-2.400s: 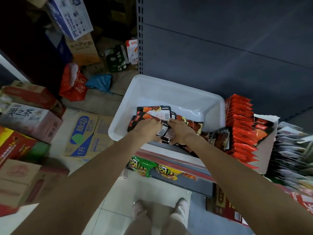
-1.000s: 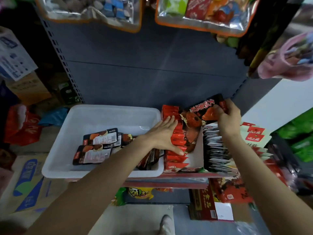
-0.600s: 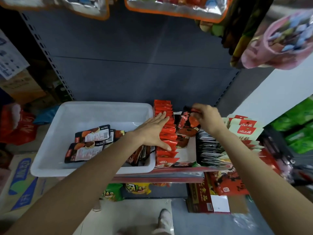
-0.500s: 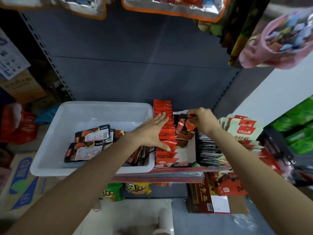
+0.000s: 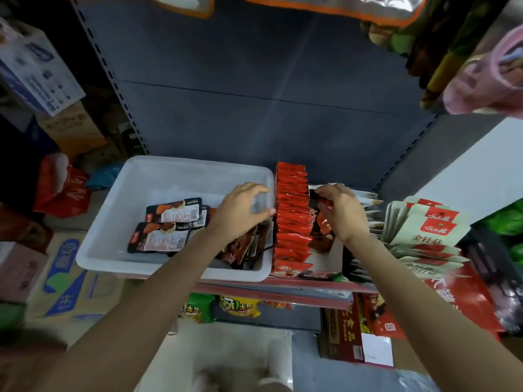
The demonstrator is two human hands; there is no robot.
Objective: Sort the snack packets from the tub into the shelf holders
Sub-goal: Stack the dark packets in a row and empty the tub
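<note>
Nearest the camera, two bare forearms reach up from the bottom edge toward the white tub point(image 5: 135, 193), which stands on the shelf and serves here as the landmark. Below the tub's front rim, on a lower level, lie green and yellow snack bags point(image 5: 220, 306), and to the lower right of it a red carton point(image 5: 342, 332) with a white label.

Inside the tub, near its front wall, two black packets point(image 5: 167, 227) lie flat with their white printed backs up, one overlapping the other. More dark packets point(image 5: 243, 248) stand tilted in the tub's front right corner, partly under the left forearm.

The left hand point(image 5: 240, 210) is over the right end of the tub, fingers curled but spread, its grip loose and holding nothing that can be seen; its fingertips are close to the tub's right wall.

Just beside that wall, outside the tub, a row of red packets point(image 5: 291, 219) stands upright in a holder. Right of this row, the right hand point(image 5: 342, 212) has its grip closed on a dark snack packet point(image 5: 318, 219) with red print, held upright in the next holder, touching the red row. Further right of the tub stand pale packets with red labels point(image 5: 424, 227).

Behind the tub rises the grey shelf back panel point(image 5: 254, 94). Far left of the tub are stacked cardboard boxes point(image 5: 70, 128); above, clear bags with orange trim point(image 5: 339, 7) hang.
</note>
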